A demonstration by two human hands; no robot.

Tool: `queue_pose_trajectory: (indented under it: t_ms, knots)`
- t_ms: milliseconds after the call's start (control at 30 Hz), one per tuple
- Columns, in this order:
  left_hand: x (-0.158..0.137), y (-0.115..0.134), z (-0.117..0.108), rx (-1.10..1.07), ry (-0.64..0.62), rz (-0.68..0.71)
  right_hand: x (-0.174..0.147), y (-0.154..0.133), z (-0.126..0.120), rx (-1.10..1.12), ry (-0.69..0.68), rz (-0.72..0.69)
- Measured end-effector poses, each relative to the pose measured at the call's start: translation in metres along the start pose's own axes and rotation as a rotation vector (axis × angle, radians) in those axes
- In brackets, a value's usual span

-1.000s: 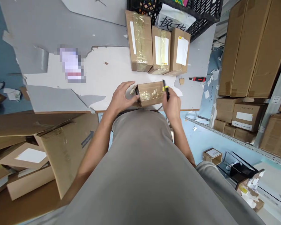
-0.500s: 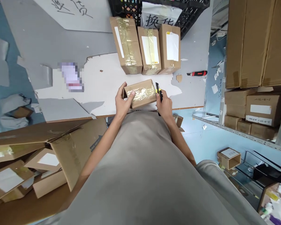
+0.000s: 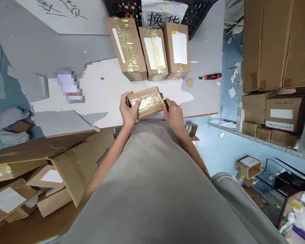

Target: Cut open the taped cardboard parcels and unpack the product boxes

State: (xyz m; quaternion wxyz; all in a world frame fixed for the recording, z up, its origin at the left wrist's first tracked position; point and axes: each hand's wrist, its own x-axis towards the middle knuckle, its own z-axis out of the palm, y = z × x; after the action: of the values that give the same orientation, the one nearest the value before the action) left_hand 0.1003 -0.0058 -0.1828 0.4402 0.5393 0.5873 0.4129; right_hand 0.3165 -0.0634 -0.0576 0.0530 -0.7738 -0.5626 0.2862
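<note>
Left hand curled round left end of box, thumb on top | right hand closed round knife, blade at right end | box at near edge of table | risk: box twisting in one-handed hold could send blade skidding toward left hand

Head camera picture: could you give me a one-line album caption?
Left hand grips a taped box; right hand holds a black-and-yellow knife at its end.

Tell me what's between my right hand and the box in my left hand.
In the head view, a black-and-yellow cutter, gripped in your right hand, points toward the taped box's right end; contact is unclear.
</note>
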Motion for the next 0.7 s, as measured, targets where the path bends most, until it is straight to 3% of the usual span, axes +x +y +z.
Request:
queue_pose_trajectory:
  t_ms: [300, 700]
  knots:
    - [-0.004, 0.01, 0.003, 0.008, 0.004, -0.033, 0.001, -0.015, -0.016, -0.11, -0.045, 0.039]
    - [-0.013, 0.014, 0.008, 0.031, 0.05, -0.025, 0.001, -0.053, -0.018, -0.315, -0.134, 0.179]
